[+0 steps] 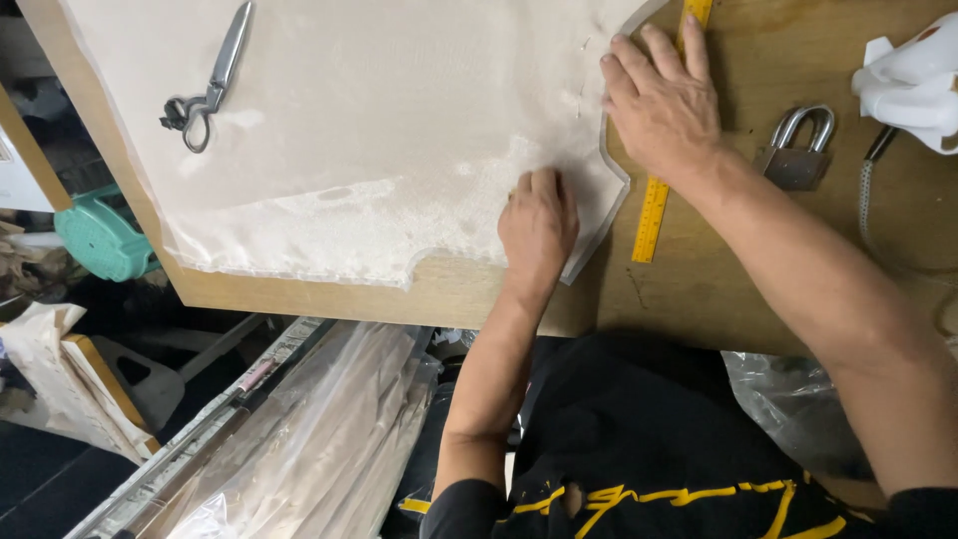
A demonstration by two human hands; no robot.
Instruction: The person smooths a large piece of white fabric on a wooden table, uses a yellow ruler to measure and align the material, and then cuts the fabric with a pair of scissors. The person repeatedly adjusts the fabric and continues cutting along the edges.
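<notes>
Hands flat on cream fabric (379,130) over wooden table (778,260).

Left hand (537,222) curled knuckles-down, pressing fabric near its cut lower edge, grasping nothing visible. Right hand (663,100) spread open, fingers flat across fabric's curved right edge and yellow ruler (659,190). Fabric covering most of tabletop. Scissors (212,82) resting on fabric far left, well apart from both hands. Padlock (798,150) just right of right wrist; white cloth bundle (913,85) at table's far right.

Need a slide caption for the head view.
Both hands, left hand and right hand, press cream fabric flat beside a yellow ruler.
</notes>
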